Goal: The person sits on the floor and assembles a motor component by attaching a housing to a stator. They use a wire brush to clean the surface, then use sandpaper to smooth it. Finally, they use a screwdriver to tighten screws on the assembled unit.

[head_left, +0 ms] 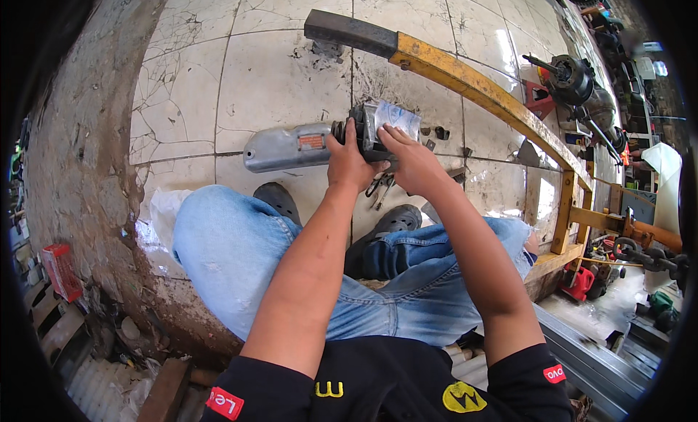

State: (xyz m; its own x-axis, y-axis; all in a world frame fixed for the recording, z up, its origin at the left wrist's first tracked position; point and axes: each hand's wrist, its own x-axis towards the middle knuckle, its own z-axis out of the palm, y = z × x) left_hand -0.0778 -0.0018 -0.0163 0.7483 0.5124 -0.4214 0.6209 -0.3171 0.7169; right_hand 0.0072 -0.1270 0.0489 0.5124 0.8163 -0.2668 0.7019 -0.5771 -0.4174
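Observation:
A dark round metal machine part (358,121) with a coil spring at its left side is between my two hands, low over the tiled floor. My left hand (352,164) grips its near left side, index finger stretched along it and thumb pointing right. From the right, my right hand (411,162) closes on the same part, fingers bent over its side; the thumb is mostly hidden. A white and blue printed packet or paper (400,117) lies against the part beyond my right fingertips. Just left is a long silver metal housing (280,147) with an orange label.
Small dark pieces (440,133) lie right of my hands, loose metal tools (378,189) below them. A yellow steel beam (472,80) arches across the far right. Beyond stands a black mechanical assembly (574,84) by a red stand (538,100). A red box (62,272) sits far left.

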